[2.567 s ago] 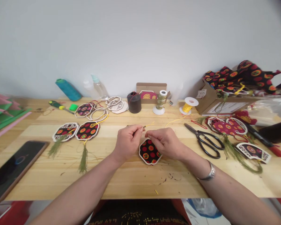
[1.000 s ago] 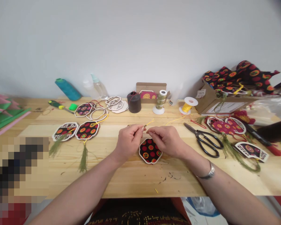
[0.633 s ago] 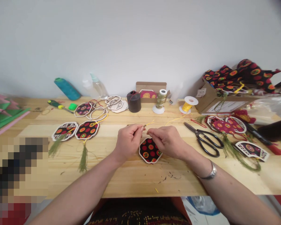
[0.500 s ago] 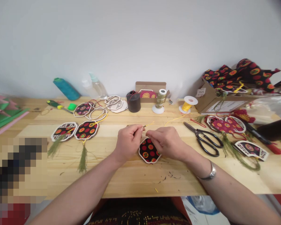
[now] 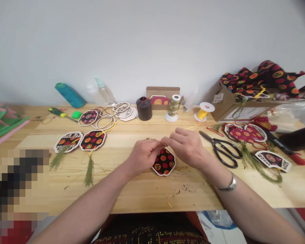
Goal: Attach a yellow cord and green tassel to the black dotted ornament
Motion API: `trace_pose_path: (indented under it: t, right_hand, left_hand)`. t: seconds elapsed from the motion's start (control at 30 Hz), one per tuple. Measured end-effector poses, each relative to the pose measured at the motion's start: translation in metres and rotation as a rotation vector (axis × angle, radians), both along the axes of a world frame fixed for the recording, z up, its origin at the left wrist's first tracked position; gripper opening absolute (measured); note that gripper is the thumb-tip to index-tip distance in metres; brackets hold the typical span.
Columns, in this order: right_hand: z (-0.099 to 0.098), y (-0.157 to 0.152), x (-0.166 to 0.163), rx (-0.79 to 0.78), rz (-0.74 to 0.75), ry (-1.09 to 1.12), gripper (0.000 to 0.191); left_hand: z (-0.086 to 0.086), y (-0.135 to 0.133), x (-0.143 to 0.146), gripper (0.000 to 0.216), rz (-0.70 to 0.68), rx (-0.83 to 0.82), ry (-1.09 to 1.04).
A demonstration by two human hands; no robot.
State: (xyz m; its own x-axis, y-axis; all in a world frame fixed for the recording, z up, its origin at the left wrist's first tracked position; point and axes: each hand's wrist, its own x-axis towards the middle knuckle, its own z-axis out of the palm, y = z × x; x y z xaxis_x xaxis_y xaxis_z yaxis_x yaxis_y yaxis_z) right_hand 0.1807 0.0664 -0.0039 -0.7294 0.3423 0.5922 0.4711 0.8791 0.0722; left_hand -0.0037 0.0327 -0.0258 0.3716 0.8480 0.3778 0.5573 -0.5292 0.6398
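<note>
Both the left hand point(image 5: 143, 156) and right hand point(image 5: 189, 147) now meet, closing the earlier gap, fingers pinched together, their hold hidden; work centres by the patterned ornament point(image 5: 164, 162) on the desk point(image 5: 132, 200).

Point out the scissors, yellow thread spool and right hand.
Scissors point(image 5: 214, 141): head view, at the pivot.
Yellow thread spool point(image 5: 201, 115): head view, on the wound thread.
Right hand point(image 5: 189, 149): head view, on its back.
</note>
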Motion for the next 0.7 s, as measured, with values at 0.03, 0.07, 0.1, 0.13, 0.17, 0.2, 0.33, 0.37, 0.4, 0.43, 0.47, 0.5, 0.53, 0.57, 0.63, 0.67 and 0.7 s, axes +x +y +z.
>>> trace_pose_path:
  t: [0.03, 0.07, 0.1, 0.13, 0.17, 0.2, 0.33, 0.37, 0.4, 0.43, 0.47, 0.5, 0.53, 0.57, 0.63, 0.67, 0.7]
  right_hand:
    - [-0.002, 0.003, 0.001, -0.076, 0.006, 0.037, 0.025]
    - [-0.004, 0.006, 0.002, -0.162, 0.015, 0.086, 0.024]
    - [-0.007, 0.009, 0.003, -0.256, 0.023, 0.143, 0.022]
    - [-0.009, 0.012, 0.003, -0.351, 0.031, 0.203, 0.02]
    - [-0.01, 0.013, 0.003, -0.444, 0.04, 0.261, 0.018]
    - [-0.012, 0.015, 0.002, -0.532, 0.045, 0.308, 0.017]
    - [-0.014, 0.012, -0.003, -0.83, 0.029, 0.387, 0.019]
    - [-0.015, 0.011, -0.005, -0.888, 0.033, 0.391, 0.021]
    - [-0.015, 0.009, -0.006, -0.934, 0.044, 0.39, 0.023]
    - [-0.015, 0.008, -0.008, -0.962, 0.057, 0.382, 0.024]
    - [-0.015, 0.006, -0.008, -0.97, 0.066, 0.367, 0.025]
    - [-0.015, 0.005, -0.009, -0.96, 0.066, 0.345, 0.025]
    - [-0.015, 0.004, -0.009, -0.934, 0.058, 0.319, 0.026]
    - [-0.015, 0.003, -0.009, -0.901, 0.045, 0.293, 0.027]
    - [-0.014, 0.001, -0.009, -0.829, 0.022, 0.25, 0.028]
    - [-0.013, 0.0, -0.009, -0.8, 0.017, 0.232, 0.028]
    - [-0.012, -0.001, -0.009, -0.777, 0.012, 0.214, 0.028]
  left_hand:
    - [0.0, 0.0, 0.0, 0.018, -0.023, -0.001, -0.021]
    - [0.001, 0.0, 0.001, 0.017, -0.042, 0.003, -0.046]
    - [0.001, 0.0, 0.001, 0.017, -0.053, 0.011, -0.073]
    - [0.001, 0.0, 0.001, 0.016, -0.054, 0.022, -0.104]
    - [0.001, 0.0, 0.0, 0.016, -0.044, 0.034, -0.136]
    - [0.001, 0.0, 0.0, 0.016, -0.023, 0.048, -0.167]
    - [0.001, 0.0, -0.002, 0.015, 0.121, 0.093, -0.214]
    - [0.001, 0.0, -0.003, 0.015, 0.155, 0.098, -0.21]
    - [0.001, 0.001, -0.003, 0.014, 0.185, 0.098, -0.206]
    - [0.001, 0.001, -0.003, 0.014, 0.209, 0.095, -0.201]
    - [0.001, 0.001, -0.003, 0.014, 0.229, 0.09, -0.198]
    - [0.001, 0.001, -0.003, 0.014, 0.243, 0.084, -0.193]
    - [0.001, 0.0, -0.003, 0.014, 0.253, 0.079, -0.189]
    - [0.001, 0.0, -0.003, 0.015, 0.261, 0.073, -0.187]
    - [0.001, 0.0, -0.002, 0.015, 0.265, 0.062, -0.185]
    - [0.002, 0.0, -0.002, 0.016, 0.267, 0.058, -0.184]
    - [0.002, 0.0, -0.001, 0.016, 0.268, 0.052, -0.182]
